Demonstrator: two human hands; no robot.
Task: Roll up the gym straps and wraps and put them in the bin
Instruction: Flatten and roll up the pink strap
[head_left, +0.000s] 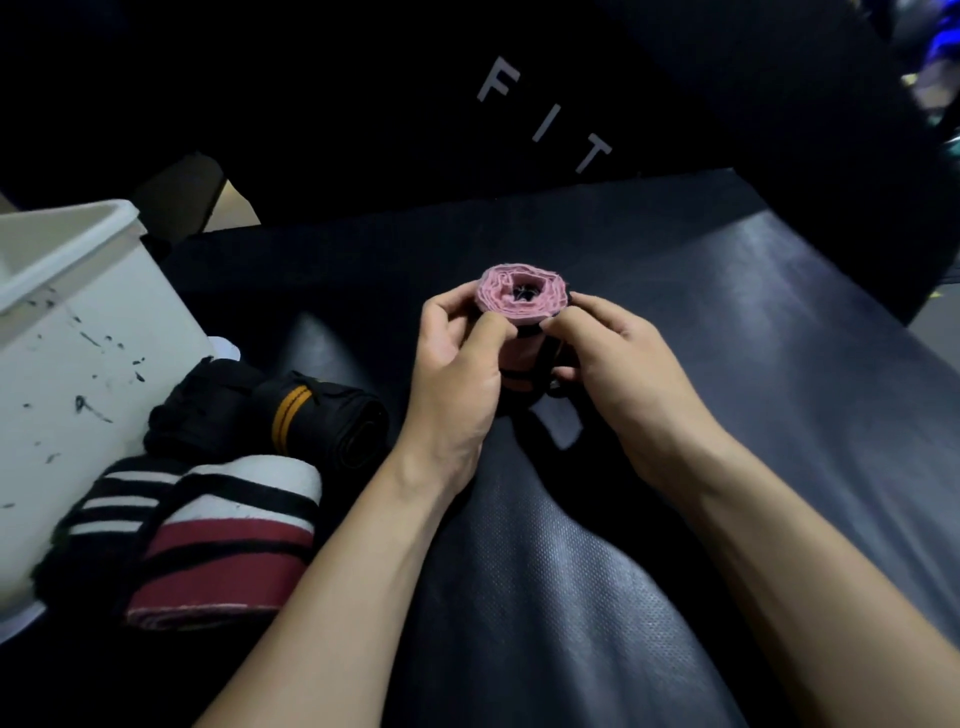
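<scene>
A pink wrap (522, 296), rolled into a tight coil with its spiral end facing up, stands over the black padded bench (727, 322). My left hand (457, 358) grips its left side, thumb on the front. My right hand (608, 353) pinches the coil's right side, where a black strap loops round the roll. The white bin (78, 343) stands at the left edge of the bench, its inside hidden from here.
Beside the bin lie a black wrap with orange stripes (311, 410), a black-and-white striped wrap (119, 514) and a red, white and black wrap (228, 540). A dark upright pad with the letters F I T (545, 119) rises behind the bench.
</scene>
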